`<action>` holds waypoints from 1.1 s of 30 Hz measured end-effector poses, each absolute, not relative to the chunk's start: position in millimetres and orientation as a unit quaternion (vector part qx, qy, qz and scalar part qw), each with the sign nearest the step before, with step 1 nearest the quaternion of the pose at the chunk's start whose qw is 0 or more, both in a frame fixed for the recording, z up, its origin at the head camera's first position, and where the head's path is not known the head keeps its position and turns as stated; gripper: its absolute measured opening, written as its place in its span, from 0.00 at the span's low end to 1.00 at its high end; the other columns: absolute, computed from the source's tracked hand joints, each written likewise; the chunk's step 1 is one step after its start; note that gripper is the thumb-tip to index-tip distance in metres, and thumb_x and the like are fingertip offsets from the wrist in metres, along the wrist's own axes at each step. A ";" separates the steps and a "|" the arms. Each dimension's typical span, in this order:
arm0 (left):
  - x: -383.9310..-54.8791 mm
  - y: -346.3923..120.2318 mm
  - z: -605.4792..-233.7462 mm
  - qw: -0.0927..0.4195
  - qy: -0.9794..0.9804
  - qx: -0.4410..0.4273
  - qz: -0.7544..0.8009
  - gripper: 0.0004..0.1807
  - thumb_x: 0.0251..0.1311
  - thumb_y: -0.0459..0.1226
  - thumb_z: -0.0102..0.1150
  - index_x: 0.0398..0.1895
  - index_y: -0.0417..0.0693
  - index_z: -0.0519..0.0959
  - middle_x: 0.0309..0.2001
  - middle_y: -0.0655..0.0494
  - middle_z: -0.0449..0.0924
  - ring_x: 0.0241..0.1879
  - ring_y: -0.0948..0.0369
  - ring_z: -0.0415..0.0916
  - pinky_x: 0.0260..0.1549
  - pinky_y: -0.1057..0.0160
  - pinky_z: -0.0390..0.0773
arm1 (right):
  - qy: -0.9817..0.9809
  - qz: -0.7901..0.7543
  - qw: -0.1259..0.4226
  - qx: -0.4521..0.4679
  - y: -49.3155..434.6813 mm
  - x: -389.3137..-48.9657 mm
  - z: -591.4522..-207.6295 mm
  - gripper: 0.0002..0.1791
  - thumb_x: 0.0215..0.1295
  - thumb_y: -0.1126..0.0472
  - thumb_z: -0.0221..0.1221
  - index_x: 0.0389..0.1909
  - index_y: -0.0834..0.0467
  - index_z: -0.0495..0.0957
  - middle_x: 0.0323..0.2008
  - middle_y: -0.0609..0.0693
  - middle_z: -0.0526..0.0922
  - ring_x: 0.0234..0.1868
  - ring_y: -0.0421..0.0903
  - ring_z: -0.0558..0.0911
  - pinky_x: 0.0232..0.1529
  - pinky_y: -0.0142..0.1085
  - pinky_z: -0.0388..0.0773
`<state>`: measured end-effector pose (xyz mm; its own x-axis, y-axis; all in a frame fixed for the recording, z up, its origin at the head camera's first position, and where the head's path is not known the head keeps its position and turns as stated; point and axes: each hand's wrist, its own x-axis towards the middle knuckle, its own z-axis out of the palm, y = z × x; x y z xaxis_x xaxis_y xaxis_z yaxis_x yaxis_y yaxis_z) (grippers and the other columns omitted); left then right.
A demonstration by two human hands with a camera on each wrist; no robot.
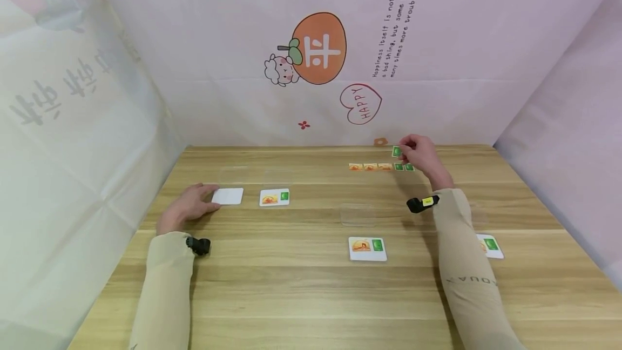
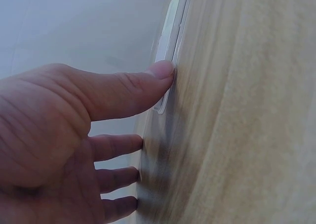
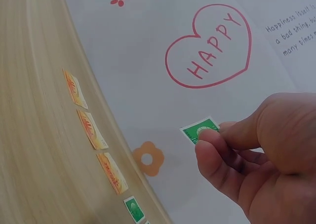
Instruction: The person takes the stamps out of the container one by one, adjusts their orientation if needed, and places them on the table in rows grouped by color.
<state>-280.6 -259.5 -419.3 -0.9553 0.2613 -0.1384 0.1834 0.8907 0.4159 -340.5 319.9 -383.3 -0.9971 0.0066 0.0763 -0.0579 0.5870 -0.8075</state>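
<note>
My left hand (image 1: 193, 202) holds a blank white card (image 1: 228, 196) on the table, forefinger and thumb at its opposite edges. In the left wrist view the thumb (image 2: 128, 93) lies against the card's edge, and three other fingertips touch the wood. Above the back of the table, my right hand (image 1: 421, 155) pinches a small green stamp (image 3: 201, 128) between thumb and fingertips. Below that hand runs a row of stamps: several orange stamps (image 1: 370, 167) and two green stamps (image 1: 404, 167).
White cards with an orange and a green stamp lie at left (image 1: 274, 197), at front centre (image 1: 367, 249) and at right (image 1: 492, 246), the last partly behind my right sleeve. Clear plastic covers (image 1: 358, 215) lie behind the cards. A printed cloth (image 1: 233, 96) hangs along the table's back edge.
</note>
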 end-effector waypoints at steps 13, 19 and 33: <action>-281.4 -258.3 -420.2 0.100 0.967 0.110 0.207 0.33 0.67 0.42 0.57 0.72 0.37 0.62 0.70 0.24 0.56 0.69 0.30 0.52 0.65 0.32 0.56 | -0.894 0.446 0.038 -0.009 335.4 -344.0 -393.6 0.15 0.75 0.63 0.48 0.51 0.70 0.72 0.43 0.64 0.78 0.38 0.51 0.82 0.39 0.36 0.84; -281.2 -258.4 -420.3 0.101 0.967 0.109 0.207 0.33 0.67 0.42 0.56 0.72 0.38 0.62 0.70 0.24 0.55 0.69 0.30 0.52 0.66 0.32 0.56 | -0.892 0.449 0.038 -0.022 341.5 -345.8 -397.2 0.14 0.75 0.64 0.48 0.52 0.71 0.71 0.42 0.63 0.77 0.39 0.52 0.82 0.33 0.27 0.80; -280.3 -258.8 -418.7 0.102 0.967 0.111 0.205 0.33 0.68 0.42 0.56 0.72 0.37 0.61 0.70 0.24 0.55 0.69 0.30 0.52 0.65 0.32 0.56 | -0.899 0.436 0.010 -0.038 362.6 -345.9 -410.6 0.17 0.75 0.62 0.47 0.55 0.72 0.69 0.46 0.65 0.76 0.36 0.43 0.82 0.47 0.44 0.83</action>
<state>-280.3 -258.8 -418.7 -0.9543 0.2575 -0.1518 0.1737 0.8909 0.4197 -345.9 362.6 -410.6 -0.9969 0.0778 -0.0155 0.0604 0.6175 -0.7842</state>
